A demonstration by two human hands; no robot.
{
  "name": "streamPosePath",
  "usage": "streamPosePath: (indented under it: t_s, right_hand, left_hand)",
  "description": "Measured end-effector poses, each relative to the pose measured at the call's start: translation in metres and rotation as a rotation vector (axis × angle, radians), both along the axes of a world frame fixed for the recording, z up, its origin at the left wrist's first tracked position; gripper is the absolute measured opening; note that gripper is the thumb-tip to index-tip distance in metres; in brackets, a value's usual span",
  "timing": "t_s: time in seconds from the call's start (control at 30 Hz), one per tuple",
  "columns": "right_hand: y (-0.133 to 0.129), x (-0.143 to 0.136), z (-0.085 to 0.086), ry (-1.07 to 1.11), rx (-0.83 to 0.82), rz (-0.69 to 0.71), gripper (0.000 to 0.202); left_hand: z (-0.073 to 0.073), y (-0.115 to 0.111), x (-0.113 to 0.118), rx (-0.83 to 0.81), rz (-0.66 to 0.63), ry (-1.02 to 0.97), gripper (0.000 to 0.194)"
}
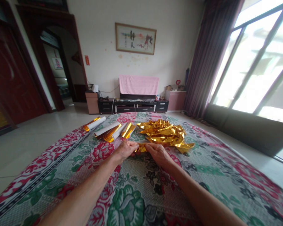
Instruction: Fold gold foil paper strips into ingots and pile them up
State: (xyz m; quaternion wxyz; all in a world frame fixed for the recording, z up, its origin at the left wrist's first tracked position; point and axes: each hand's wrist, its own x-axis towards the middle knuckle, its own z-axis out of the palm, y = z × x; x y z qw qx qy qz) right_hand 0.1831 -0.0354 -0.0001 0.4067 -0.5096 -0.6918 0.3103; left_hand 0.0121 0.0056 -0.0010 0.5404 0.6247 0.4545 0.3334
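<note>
A small piece of gold foil paper [141,147] is stretched between my two hands, just above the patterned cloth. My left hand [125,148] pinches its left end, and my right hand [158,153] grips the right end. Both sets of fingers are closed, and part of the foil is hidden by them. Right behind my right hand lies a pile of folded gold foil pieces [166,131]. Curled gold foil sheets with white backs [112,131] rest beyond my left hand, and another rolled sheet [94,123] lies farther left.
The floral cloth [129,204] covers the broad surface in front of me. Tiled floor [37,138] shows to the left. Against the far wall stands a low black cabinet [134,106] below a pink cloth [139,84]. A curtain [202,59] and a large window are on the right.
</note>
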Motion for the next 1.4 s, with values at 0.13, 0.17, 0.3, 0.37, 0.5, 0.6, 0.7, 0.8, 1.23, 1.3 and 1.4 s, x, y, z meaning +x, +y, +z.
streamPosePath:
  t_s: [0.13,0.17,0.3,0.37,0.5,0.6,0.7,0.8,1.23,1.3,1.4]
  right_hand:
    - [-0.003,0.001,0.003,0.067,-0.067,0.05,0.041]
    - [-0.004,0.001,0.005,0.086,-0.077,0.058,0.041]
    - [-0.005,0.001,0.008,0.117,-0.071,0.074,0.038]
    - [-0.004,0.001,0.006,0.097,-0.056,0.066,0.038]
    - [-0.001,0.003,0.0,0.018,-0.019,0.03,0.04]
    - [-0.001,0.004,-0.002,-0.005,0.005,0.035,0.039]
    - [-0.001,0.003,-0.001,-0.012,0.013,0.032,0.037]
    - [0.001,0.002,0.0,-0.011,0.019,0.002,0.036]
    - [-0.002,-0.001,0.003,-0.044,0.026,-0.059,0.034]
    - [-0.001,0.0,0.002,-0.047,0.023,-0.048,0.034]
    - [0.0,0.0,0.0,-0.06,0.016,-0.039,0.035]
  left_hand:
    - [0.001,0.0,0.001,-0.014,0.007,0.003,0.029]
    - [0.002,0.0,0.001,-0.016,0.002,0.006,0.03]
    - [0.007,-0.002,-0.005,-0.039,-0.085,-0.018,0.03]
    - [0.01,-0.004,-0.009,-0.06,-0.157,-0.043,0.031]
    - [0.011,-0.005,-0.009,-0.068,-0.157,-0.049,0.032]
    - [0.009,-0.004,-0.006,-0.056,-0.1,-0.04,0.032]
    - [0.005,-0.002,-0.004,-0.035,-0.074,-0.031,0.033]
    - [0.005,-0.002,-0.004,-0.022,-0.089,-0.021,0.034]
    - [0.004,-0.001,-0.001,-0.007,-0.075,0.001,0.035]
    - [0.004,0.0,-0.001,-0.008,-0.068,0.005,0.034]
    - [0.003,0.0,0.0,-0.01,-0.044,0.011,0.033]
